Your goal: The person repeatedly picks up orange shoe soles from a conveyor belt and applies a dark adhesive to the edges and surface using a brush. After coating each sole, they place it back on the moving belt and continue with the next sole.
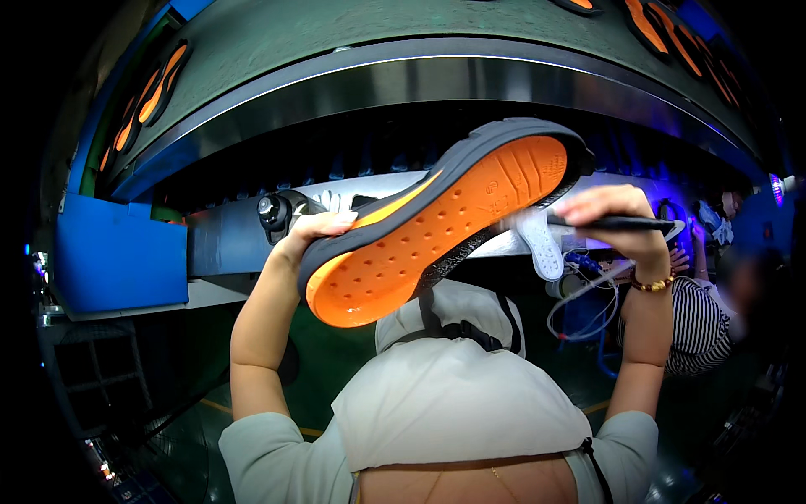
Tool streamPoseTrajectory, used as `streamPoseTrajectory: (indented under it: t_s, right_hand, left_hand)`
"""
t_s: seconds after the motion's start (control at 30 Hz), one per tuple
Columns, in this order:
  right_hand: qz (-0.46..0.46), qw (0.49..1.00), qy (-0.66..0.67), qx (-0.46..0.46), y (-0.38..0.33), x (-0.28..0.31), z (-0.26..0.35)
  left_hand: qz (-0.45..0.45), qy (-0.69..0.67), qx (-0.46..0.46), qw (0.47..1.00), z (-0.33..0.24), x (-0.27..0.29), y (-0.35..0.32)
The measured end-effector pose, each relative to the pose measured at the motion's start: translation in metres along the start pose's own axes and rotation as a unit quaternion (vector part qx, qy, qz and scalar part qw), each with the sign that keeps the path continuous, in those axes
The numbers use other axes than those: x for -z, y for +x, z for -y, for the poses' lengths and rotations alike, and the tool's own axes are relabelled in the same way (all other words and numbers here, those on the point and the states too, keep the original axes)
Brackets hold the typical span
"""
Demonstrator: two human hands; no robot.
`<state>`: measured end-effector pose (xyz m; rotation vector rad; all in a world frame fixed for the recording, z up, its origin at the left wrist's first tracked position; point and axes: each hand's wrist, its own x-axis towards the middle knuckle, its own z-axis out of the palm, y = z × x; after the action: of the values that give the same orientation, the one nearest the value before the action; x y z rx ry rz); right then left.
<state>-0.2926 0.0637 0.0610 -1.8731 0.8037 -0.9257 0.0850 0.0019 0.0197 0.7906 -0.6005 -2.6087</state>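
A shoe sole point(437, 228), orange inside with a dark grey rim, is held up tilted in front of me. My left hand point(317, 231) grips its rim near the lower left end, fingers partly behind it. In my right hand point(617, 212) is a brush point(651, 224) with a slim black handle. Its blurred tip is at the sole's right edge, where the side wall looks dark and glossy; whether it touches cannot be made out. Below the brush lies a white sole-shaped piece point(542, 246). Close to my left hand stands a metal container point(279, 214) with a black knob.
Ahead, a green conveyor belt point(361, 23) with a metal edge point(437, 76) carries orange soles point(164, 82) at left and more soles point(646, 25) at right. A blue housing point(122, 256) stands left. At right are a pale hose point(579, 294) and a person in stripes point(697, 323).
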Motion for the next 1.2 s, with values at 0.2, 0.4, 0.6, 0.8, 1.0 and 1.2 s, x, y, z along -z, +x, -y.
streamPoseTrajectory:
  t_s: [0.2,0.4,0.6,0.8,1.0,1.2]
  right_hand:
    - [0.040,0.994,-0.011,-0.103,-0.004,-0.005,-0.006]
    - [-0.094,0.974,0.181,-0.097,0.031,-0.077,-0.012]
    - [-0.228,0.972,-0.007,-0.056,0.022,-0.088,-0.044]
    - [-0.380,0.857,-0.347,0.000,0.037,-0.074,-0.093]
    - [-0.218,0.957,-0.191,-0.027,0.021,-0.127,-0.041]
    - [-0.360,0.833,0.420,0.022,-0.042,-0.062,-0.060]
  left_hand:
    - [0.001,0.015,-0.086,0.996,0.010,0.016,-0.002]
    - [0.150,-0.146,-0.151,0.966,0.048,-0.007,0.051]
    - [0.075,-0.166,-0.132,0.974,0.062,0.003,0.057]
    - [0.113,-0.175,-0.145,0.967,0.071,-0.001,0.065]
    - [0.023,-0.163,-0.116,0.979,0.072,0.015,0.069]
    - [-0.023,-0.085,-0.224,0.971,0.050,0.032,0.018]
